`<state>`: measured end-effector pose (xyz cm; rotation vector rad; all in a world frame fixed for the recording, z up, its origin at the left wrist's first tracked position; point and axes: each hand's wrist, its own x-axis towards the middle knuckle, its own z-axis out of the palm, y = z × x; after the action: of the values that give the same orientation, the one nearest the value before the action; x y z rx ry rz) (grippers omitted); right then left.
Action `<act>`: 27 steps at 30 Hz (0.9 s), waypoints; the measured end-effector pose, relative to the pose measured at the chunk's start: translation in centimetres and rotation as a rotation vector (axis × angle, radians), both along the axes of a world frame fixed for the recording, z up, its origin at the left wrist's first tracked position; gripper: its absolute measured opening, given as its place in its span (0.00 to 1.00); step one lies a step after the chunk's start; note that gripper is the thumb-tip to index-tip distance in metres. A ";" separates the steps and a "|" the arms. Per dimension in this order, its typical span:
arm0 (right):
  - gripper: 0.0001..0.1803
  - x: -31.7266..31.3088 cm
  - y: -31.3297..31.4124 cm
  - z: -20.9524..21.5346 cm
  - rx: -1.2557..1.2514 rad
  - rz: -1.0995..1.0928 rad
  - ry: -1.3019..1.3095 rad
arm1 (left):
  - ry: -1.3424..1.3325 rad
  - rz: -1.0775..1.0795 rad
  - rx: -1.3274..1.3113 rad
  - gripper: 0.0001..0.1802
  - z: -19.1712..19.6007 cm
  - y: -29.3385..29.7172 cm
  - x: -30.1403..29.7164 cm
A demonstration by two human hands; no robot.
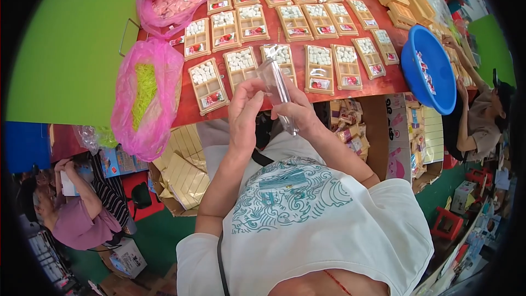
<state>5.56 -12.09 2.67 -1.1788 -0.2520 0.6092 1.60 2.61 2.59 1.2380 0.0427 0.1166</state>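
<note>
Above the near edge of the red table, my right hand (pixel 301 112) grips a long clear plastic case (pixel 280 89), thumb on its front and fingers behind. The case is see-through and tilted. My left hand (pixel 245 107) is beside its left side, thumb and fingers closed in a pinch; whatever they hold is too small to make out. Just beyond the hands are beige compartment trays, one (pixel 240 66) behind my left fingers and one (pixel 319 68) to the right of the case. These trays hold white pellets and small red-and-white packets. The case partly hides another tray (pixel 282 57).
Several more such trays (pixel 251 22) stand in rows on the red table (pixel 181 85). Pink bags (pixel 123 126) are at left, one with green shreds. A blue basin (pixel 446 85) stands at right. Cartons (pixel 378 131) sit below the edge. Two other people work at the sides.
</note>
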 end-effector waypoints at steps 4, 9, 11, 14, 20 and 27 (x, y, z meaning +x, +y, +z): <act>0.46 -0.7 0.2 0.1 0.007 0.021 -0.027 | 0.077 -0.191 -0.076 0.10 0.8 -0.3 -0.4; 0.41 -1.2 0.1 0.7 0.020 0.039 -0.007 | 0.068 -0.222 -0.026 0.10 1.1 -0.5 -0.4; 0.38 -1.4 0.0 0.7 0.003 0.022 0.016 | 0.082 -0.243 -0.027 0.10 1.1 -0.4 -0.4; 0.40 -1.4 -0.4 0.3 0.076 0.077 0.048 | 0.121 -0.270 -0.022 0.11 1.4 -0.5 -0.3; 0.41 -1.3 -1.2 0.8 0.067 0.126 0.064 | 0.145 -0.316 -0.094 0.12 1.2 -0.6 0.1; 0.37 -0.3 -1.1 -1.8 0.182 0.099 0.140 | 0.166 -0.338 -0.100 0.12 1.1 -0.7 1.3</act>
<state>5.23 -13.16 0.87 -0.9486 -0.2422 0.7374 2.86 1.90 3.70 1.1361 -0.0168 -0.2791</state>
